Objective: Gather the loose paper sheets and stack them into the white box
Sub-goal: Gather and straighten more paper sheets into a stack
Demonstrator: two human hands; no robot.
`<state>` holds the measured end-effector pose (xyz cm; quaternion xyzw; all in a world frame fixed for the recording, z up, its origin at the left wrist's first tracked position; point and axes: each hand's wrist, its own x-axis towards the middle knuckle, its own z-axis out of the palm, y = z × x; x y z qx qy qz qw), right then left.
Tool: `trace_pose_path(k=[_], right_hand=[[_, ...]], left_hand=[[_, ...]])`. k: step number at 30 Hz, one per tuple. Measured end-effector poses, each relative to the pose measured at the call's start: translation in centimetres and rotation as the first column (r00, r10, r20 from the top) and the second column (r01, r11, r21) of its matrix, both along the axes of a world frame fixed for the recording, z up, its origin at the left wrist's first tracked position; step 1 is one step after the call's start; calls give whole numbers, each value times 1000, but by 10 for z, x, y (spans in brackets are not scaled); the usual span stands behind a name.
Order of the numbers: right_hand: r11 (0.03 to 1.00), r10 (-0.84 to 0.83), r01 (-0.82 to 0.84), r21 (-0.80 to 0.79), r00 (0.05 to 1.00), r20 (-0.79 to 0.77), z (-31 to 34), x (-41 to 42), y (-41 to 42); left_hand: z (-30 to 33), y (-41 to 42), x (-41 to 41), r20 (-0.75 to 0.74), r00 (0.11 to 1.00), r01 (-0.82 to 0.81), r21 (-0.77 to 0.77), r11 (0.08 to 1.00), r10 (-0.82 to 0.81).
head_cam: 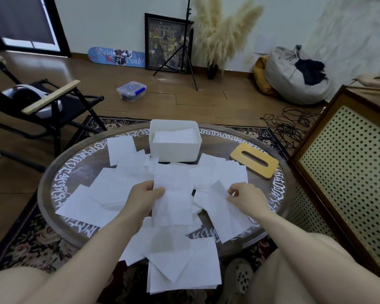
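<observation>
White box [175, 150], rectangular, open-topped, at table [75, 167] far edge; white sheets stacked inside. Loose sheets [110, 189], thin, rectangular, too many to count, overlap across round dark table, some overhanging near edge. Left hand [143, 199] pinches one sheet [172, 194]; right hand [247, 197] pinches another [224, 216]. Wooden slotted lid [253, 160] at right edge.

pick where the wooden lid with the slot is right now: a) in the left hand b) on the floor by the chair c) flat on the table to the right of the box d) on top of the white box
c: the wooden lid lies flat on the round table, right of the open white box, and neither hand touches it.
</observation>
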<state>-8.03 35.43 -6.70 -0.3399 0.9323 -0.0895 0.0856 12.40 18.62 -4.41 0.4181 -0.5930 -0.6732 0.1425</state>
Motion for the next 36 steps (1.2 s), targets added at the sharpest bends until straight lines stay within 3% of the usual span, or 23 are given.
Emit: trace_pose_path(k=[5, 8, 14, 22, 27, 36], right_hand=[[964, -69, 107, -242, 985, 159, 17, -2, 4], [880, -65, 205, -428, 946, 319, 29, -1, 8], [682, 31, 397, -614, 823, 567, 52, 13, 2], [630, 245, 411, -659, 700, 671, 49, 43, -30], [696, 249, 337, -634, 716, 652, 38, 56, -45], [709, 180, 352, -612, 749, 638, 36, 61, -49]], left_hand=[[-1, 0, 0, -6, 1000, 1, -1, 1000, -1], [-1, 0, 0, -9, 1000, 4, -3, 1000, -4], [-2, 2, -2, -15, 1000, -3, -34, 999, 2], [0, 6, -6, -20, 1000, 12, -3, 1000, -12], [2, 6, -6, -101, 995, 38, 106, 994, -27], [2, 5, -2, -155, 988, 30, 165, 986, -4]])
